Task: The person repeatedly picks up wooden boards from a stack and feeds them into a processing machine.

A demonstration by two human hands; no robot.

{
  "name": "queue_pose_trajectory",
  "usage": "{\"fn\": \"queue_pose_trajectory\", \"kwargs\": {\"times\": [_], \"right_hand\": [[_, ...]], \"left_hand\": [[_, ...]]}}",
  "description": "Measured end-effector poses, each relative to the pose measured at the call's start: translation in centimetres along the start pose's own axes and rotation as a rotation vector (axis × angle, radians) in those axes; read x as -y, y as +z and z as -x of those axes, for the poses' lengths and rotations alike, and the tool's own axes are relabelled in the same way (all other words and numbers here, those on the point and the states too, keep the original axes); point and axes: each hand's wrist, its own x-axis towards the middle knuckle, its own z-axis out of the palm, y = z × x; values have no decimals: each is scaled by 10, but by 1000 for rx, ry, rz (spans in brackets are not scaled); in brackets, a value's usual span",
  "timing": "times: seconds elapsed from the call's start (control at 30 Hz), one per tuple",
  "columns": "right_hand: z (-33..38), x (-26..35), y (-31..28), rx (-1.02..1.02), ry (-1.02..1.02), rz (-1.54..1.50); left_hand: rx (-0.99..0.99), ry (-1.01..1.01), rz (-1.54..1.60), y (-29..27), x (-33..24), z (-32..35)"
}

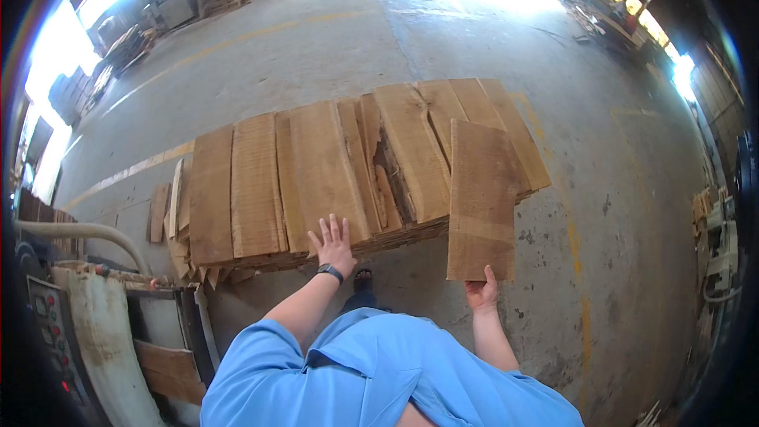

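Now, right hand [482,293]: grasping the near end of a board [482,202], which reaches forward from it.
Left hand [335,255]: spread, gripping nothing, apparently resting on the stack [257,182] ahead.
Board: could dip or twist, since only one end seems held.
Stack: ragged edges could splinter the left hand.

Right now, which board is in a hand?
The board whose near end the right hand grips, jutting past the stack's near edge; the other top boards lie side by side.
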Motion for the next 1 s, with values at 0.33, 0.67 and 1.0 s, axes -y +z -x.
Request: {"fn": "queue_pose_trajectory", "kwargs": {"times": [0.33, 0.67, 1.0], "right_hand": [[10, 10, -1, 75, -51, 40], [38, 42, 48, 154, -197, 147], [16, -1, 105, 369, -25, 252]], "left_hand": [[-224, -6, -155, 28, 42, -13], [-735, -106, 2096, -42, 125, 79], [-841, -338, 2598, 18, 124, 270]]}}
